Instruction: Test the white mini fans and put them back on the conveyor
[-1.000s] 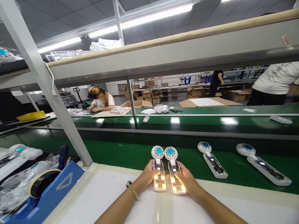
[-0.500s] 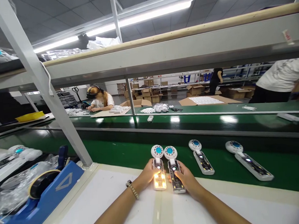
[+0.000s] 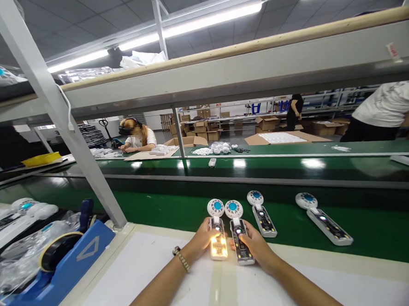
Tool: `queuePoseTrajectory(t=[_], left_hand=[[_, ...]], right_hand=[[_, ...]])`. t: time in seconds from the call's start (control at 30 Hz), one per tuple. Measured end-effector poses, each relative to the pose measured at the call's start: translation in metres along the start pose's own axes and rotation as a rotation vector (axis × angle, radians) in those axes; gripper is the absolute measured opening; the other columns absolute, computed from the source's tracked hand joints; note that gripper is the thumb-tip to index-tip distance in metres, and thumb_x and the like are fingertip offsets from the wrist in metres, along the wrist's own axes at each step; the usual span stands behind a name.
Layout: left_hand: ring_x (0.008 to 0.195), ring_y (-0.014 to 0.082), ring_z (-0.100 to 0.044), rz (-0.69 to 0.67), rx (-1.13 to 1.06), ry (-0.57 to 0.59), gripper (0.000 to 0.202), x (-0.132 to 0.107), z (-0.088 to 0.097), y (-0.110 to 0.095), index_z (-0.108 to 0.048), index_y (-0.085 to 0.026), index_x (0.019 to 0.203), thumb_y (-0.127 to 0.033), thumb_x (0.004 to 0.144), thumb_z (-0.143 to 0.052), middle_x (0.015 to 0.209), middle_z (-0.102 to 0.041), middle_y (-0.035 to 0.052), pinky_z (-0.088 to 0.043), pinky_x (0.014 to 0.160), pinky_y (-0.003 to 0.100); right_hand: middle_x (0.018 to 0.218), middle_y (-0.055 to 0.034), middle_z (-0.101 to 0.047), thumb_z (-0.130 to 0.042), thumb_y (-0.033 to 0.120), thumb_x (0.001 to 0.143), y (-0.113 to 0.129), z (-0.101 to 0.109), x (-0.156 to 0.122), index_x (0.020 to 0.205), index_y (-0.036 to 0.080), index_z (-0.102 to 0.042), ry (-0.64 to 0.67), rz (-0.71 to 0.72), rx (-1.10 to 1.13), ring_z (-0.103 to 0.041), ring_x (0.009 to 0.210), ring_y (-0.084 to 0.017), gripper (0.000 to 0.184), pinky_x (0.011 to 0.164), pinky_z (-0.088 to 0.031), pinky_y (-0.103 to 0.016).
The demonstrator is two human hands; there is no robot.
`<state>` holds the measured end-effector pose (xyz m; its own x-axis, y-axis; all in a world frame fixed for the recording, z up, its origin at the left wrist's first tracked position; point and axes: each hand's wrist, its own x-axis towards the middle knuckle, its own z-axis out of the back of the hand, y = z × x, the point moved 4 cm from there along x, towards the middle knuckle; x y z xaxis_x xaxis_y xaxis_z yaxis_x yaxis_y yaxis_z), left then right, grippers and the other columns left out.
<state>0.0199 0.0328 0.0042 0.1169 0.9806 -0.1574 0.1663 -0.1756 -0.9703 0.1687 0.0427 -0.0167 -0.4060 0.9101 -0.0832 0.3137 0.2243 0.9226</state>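
My left hand (image 3: 200, 240) grips a white handheld fan unit (image 3: 217, 230) with a blue-centred round head; its open body glows bright yellow. Beside it, my right hand (image 3: 256, 244) grips a second fan unit (image 3: 237, 231), whose body is dark apart from one small light. Both units lie side by side across the edge between the white worktop (image 3: 156, 276) and the green conveyor belt (image 3: 368, 230). Two more fan units (image 3: 261, 212) (image 3: 322, 218) lie on the belt to the right, the nearer one close to my right hand.
A blue tape dispenser (image 3: 55, 268) stands at the left, with bagged fan parts (image 3: 17, 215) behind it. A slanted metal post (image 3: 83, 165) rises from the worktop corner. Across a second belt, a seated person (image 3: 137, 136) works; another person in white (image 3: 382, 110) stands at right.
The light in the right-hand unit went out; the left one stays lit. The two loose units on the belt drifted left toward my hands. My hands barely moved.
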Motion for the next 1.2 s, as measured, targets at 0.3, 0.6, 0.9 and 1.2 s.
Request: queuePoseTrajectory(t=[0.3, 0.6, 0.9, 1.2], left_hand=[[0.082, 0.0178, -0.058, 0.005, -0.017, -0.004, 0.037, 0.0016, 0.0015, 0.0007, -0.045, -0.015, 0.100, -0.013, 0.066, -0.058, 0.093, -0.057, 0.0070, -0.044, 0.075, 0.032], [0.080, 0.0181, -0.059, 0.000, -0.050, -0.003, 0.037, 0.0010, 0.0004, 0.0008, -0.046, -0.015, 0.099, -0.014, 0.065, -0.060, 0.089, -0.059, 0.0063, -0.044, 0.075, 0.033], [0.080, 0.0184, -0.058, -0.011, -0.027, 0.002, 0.038, 0.0054, 0.0034, 0.0058, -0.047, -0.016, 0.097, -0.015, 0.063, -0.063, 0.086, -0.057, 0.0043, -0.043, 0.076, 0.034], [0.083, 0.0185, -0.057, -0.053, 0.028, 0.004, 0.040, 0.0079, 0.0085, 0.0094, -0.048, -0.016, 0.099, -0.016, 0.063, -0.065, 0.090, -0.058, 0.0054, -0.043, 0.078, 0.034]], right_hand=[[0.087, -0.0030, -0.061, -0.051, 0.023, 0.068, 0.0014, 0.0011, -0.0012, 0.110, 0.021, -0.040, 0.007, 0.035, -0.066, -0.062, 0.073, -0.022, 0.044, 0.069, -0.049, -0.037], [0.090, -0.0037, -0.064, -0.054, 0.022, 0.067, 0.0028, 0.0028, -0.0003, 0.110, 0.021, -0.046, -0.027, 0.077, -0.129, -0.061, 0.086, -0.024, 0.044, 0.077, -0.047, -0.036], [0.109, -0.0088, -0.060, -0.062, 0.023, 0.064, 0.0052, 0.0011, -0.0034, 0.115, 0.020, -0.043, 0.003, 0.120, -0.094, -0.055, 0.102, -0.027, 0.054, 0.085, -0.045, -0.040], [0.110, -0.0099, -0.059, -0.065, 0.027, 0.064, 0.0077, -0.0009, -0.0052, 0.114, 0.021, -0.043, -0.004, 0.115, -0.050, -0.056, 0.102, -0.029, 0.055, 0.085, -0.045, -0.042]])
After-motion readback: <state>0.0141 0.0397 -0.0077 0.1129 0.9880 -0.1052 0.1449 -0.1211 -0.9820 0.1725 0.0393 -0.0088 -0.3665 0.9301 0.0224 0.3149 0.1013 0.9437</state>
